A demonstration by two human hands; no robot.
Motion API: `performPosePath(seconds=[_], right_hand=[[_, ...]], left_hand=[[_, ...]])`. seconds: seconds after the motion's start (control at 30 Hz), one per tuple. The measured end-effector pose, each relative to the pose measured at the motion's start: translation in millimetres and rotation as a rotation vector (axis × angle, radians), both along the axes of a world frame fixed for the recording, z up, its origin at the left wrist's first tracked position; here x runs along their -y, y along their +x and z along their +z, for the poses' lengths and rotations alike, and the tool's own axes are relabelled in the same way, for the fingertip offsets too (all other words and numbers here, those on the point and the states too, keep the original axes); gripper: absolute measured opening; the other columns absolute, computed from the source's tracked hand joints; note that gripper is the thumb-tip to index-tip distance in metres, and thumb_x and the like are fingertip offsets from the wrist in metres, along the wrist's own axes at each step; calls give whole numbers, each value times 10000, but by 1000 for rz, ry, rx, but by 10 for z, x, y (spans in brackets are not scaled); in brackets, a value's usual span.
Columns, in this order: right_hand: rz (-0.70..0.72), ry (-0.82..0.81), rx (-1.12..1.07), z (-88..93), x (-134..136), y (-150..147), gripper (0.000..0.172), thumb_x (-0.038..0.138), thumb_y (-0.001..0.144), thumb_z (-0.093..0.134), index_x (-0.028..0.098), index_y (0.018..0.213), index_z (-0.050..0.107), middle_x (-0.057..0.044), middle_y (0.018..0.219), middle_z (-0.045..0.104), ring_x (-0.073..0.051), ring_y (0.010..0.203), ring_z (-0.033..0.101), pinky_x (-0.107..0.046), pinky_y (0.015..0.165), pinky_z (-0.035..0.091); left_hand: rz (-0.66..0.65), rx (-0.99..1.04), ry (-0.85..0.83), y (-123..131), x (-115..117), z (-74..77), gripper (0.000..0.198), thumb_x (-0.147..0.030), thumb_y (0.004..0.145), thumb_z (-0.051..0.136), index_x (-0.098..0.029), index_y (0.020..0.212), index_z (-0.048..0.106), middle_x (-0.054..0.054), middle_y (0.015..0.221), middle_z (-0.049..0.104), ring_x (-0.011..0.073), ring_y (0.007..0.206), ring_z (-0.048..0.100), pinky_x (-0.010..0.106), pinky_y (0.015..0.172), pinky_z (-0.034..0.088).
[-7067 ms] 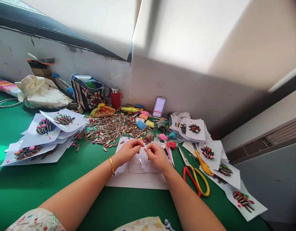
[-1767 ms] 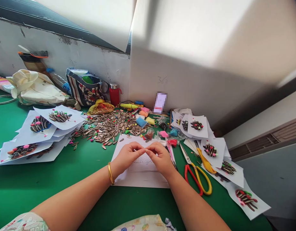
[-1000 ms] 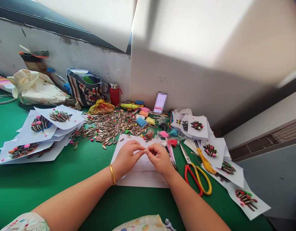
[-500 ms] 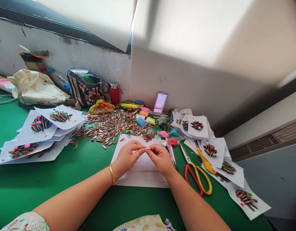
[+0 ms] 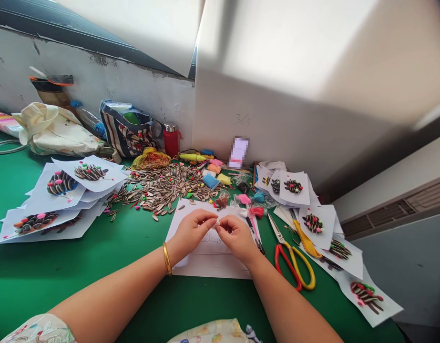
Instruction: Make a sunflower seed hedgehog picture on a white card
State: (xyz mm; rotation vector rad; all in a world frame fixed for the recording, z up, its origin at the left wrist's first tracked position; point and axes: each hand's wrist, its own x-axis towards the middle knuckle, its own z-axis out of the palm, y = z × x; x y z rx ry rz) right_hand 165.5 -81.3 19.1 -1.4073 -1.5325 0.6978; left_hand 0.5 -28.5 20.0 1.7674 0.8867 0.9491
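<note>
My left hand (image 5: 195,231), with a gold bangle at the wrist, and my right hand (image 5: 237,236) meet fingertip to fingertip. Between them they pinch a small white piece (image 5: 217,223), partly covered by the fingers. Both hands are above a white sheet of paper (image 5: 212,264) with a line drawing (image 5: 211,237), which they partly hide. Behind the hands spreads a heap of striped sunflower seeds (image 5: 162,188). Small packs of coloured clay, among them a red one (image 5: 256,211) and a pink one (image 5: 243,199), sit just beyond the paper.
Scissors (image 5: 293,259) with red and yellow handles lie right of the paper, beside a yellow cutter (image 5: 306,240). Papers with seed figures are piled at left (image 5: 67,216) and right (image 5: 375,305). Bags and a red flask (image 5: 170,140) stand along the wall on the green table (image 5: 134,259).
The fingertips have shifted slightly left and down around the white piece, and the fingers of my right hand have changed their bend a little.
</note>
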Motion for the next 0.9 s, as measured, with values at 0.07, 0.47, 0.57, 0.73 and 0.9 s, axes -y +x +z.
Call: performPosePath(seconds=[0.07, 0.47, 0.57, 0.73, 0.9], right_hand=[[8, -2, 25, -4, 3, -4, 123, 290, 811, 628, 208, 722, 646, -10, 697, 606, -160, 667, 530, -283, 599, 425], [83, -148, -404, -56, -32, -19, 232, 407, 789, 705, 212, 865, 607, -14, 754, 665, -174, 709, 619, -315, 669, 507], [80, -162, -375, -96, -38, -12, 206, 380, 793, 689, 206, 879, 620, -16, 749, 672, -170, 696, 617, -311, 657, 501], [21, -189, -243, -161, -79, 101, 168, 335, 799, 649, 202, 903, 644, -10, 763, 655, -164, 701, 604, -304, 659, 491], [-17, -208, -285, -141, -130, 198, 171, 340, 768, 667, 203, 862, 625, -7, 769, 644, -165, 705, 611, -315, 688, 511]], left_hand=[[-5, -11, 4, 3, 4, -10, 180, -381, 836, 665, -206, 852, 704, 47, 898, 702, 200, 859, 629, 324, 787, 497], [-23, -11, -166, -15, -75, -35, 209, -377, 804, 669, -188, 865, 734, 46, 866, 746, 207, 817, 664, 320, 762, 518], [-39, -88, -99, -63, -151, -46, 223, -366, 849, 617, -190, 918, 734, 45, 871, 741, 198, 791, 663, 310, 727, 518], [-283, -480, 275, -228, -274, 59, 386, -311, 736, 777, -239, 1110, 715, 55, 1165, 716, 268, 1100, 632, 387, 982, 441], [-426, -755, 414, -266, -258, 27, 787, -434, 674, 840, -286, 1383, 531, 92, 1433, 560, 320, 1352, 467, 463, 1083, 333]])
